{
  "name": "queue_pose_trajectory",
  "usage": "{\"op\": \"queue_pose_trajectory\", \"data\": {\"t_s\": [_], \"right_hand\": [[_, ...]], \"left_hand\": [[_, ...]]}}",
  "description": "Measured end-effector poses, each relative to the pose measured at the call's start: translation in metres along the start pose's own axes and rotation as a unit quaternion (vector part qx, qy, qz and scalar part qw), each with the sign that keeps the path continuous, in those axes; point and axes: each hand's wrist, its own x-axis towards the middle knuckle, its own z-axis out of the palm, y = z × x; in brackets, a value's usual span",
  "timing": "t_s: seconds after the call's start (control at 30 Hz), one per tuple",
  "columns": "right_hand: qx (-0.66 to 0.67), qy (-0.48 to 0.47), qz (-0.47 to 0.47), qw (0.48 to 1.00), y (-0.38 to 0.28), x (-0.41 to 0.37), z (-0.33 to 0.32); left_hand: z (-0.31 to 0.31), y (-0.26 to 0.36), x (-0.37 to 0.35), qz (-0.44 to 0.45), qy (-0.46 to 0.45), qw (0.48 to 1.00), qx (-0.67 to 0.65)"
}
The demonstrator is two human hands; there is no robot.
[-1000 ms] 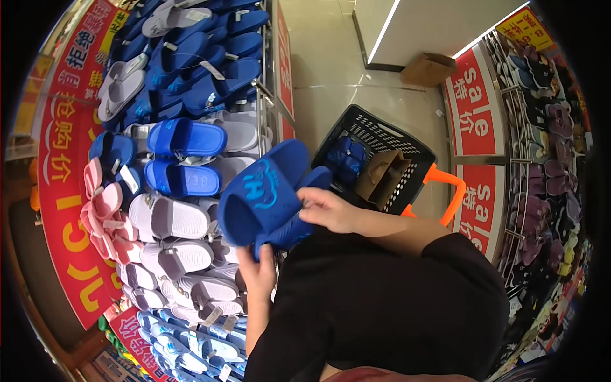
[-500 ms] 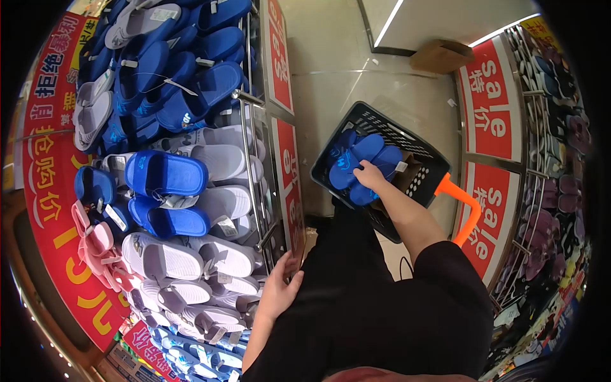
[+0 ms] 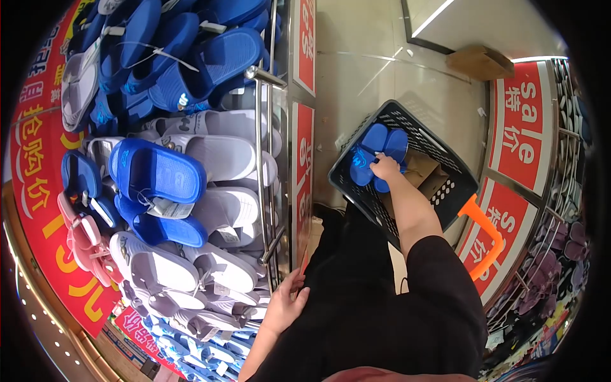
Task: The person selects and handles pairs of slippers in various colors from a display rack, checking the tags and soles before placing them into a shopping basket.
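My right hand (image 3: 386,168) is closed on a pair of blue slippers (image 3: 396,141), low inside a black shopping basket (image 3: 439,137). The basket has an orange handle (image 3: 489,237) and stands on the floor. A brown cardboard piece (image 3: 423,172) lies in it beside the slippers. My left hand (image 3: 287,300) hangs near the lower edge of the shelf rack, its fingers slightly curled and apart, with nothing in them. Blue slippers (image 3: 162,170) and pale lilac slippers (image 3: 223,153) fill the rack to my left.
A metal rail (image 3: 259,159) edges the left rack above red sale signs (image 3: 301,153). More sale signs (image 3: 519,114) and racks of shoes stand on the right. A brown box (image 3: 480,62) is on the floor ahead. Pink slippers (image 3: 86,239) hang at far left.
My right hand and the blue slippers have gone lower into the basket, uncovering more of the cardboard. The view has shifted, so the basket appears further right.
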Motion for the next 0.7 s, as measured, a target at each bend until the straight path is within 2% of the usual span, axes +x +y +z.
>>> {"op": "queue_pose_trajectory", "data": {"t_s": [0.07, 0.17, 0.27, 0.4, 0.43, 0.47, 0.53, 0.63, 0.7], "right_hand": [[0.046, 0.063, -0.003, 0.997, 0.007, -0.007, 0.000], [0.086, 0.087, 0.011, 0.992, 0.018, -0.018, 0.010], [0.113, 0.081, -0.035, 0.990, 0.030, -0.033, 0.030], [0.138, 0.104, -0.143, 0.975, 0.039, -0.069, 0.060], [0.149, 0.075, -0.150, 0.974, 0.039, -0.081, 0.062], [0.139, 0.093, -0.172, 0.971, 0.045, -0.085, 0.075], [0.155, 0.070, -0.188, 0.967, 0.053, -0.103, 0.086], [0.107, 0.045, -0.259, 0.959, 0.068, -0.129, 0.083], [0.114, 0.019, -0.207, 0.971, 0.064, -0.163, 0.060]], "left_hand": [[-0.001, 0.000, -0.002, 0.003, 0.002, 1.000, -0.007], [-0.003, -0.003, -0.009, 0.022, -0.002, 0.999, -0.024], [-0.008, -0.005, -0.019, 0.049, 0.014, 0.998, -0.041], [-0.014, -0.015, -0.035, 0.092, 0.052, 0.992, -0.073], [-0.016, -0.016, -0.039, 0.107, 0.041, 0.990, -0.080], [-0.019, -0.016, -0.043, 0.124, 0.031, 0.988, -0.086], [-0.023, -0.018, -0.053, 0.134, 0.065, 0.983, -0.103], [-0.030, -0.022, -0.067, 0.172, 0.054, 0.972, -0.148], [-0.036, -0.025, -0.076, 0.181, 0.070, 0.965, -0.178]]}}
